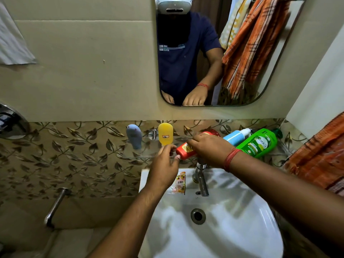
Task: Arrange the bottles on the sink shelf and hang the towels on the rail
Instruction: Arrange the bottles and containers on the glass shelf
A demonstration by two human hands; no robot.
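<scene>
Shelf: a glass shelf point(141, 155) above the sink point(232, 211), under the mirror point(204, 53).
Standing bottles: a grey bottle point(134, 136) and a yellow bottle point(165, 134), both cap-down at the left end.
Lying bottles: a red bottle point(186, 148), blue bottle point(235, 136) and green bottle point(258, 142), all on their sides to the right.
Left hand point(164, 164): fingertips pinched on the yellow bottle's cap end, steadying it.
Right hand point(210, 148): laid over the red bottle, fingers curled around its middle; grip looks loose.
Towels: an orange towel point(320, 153) bunched at the right edge; others seen hanging only in the mirror.
Risk: lifting the red bottle could knock the yellow one over, since they sit just beside each other.
Risk: the glass looks slick, and a narrow cap-down base could tip or slide into the sink.
</scene>
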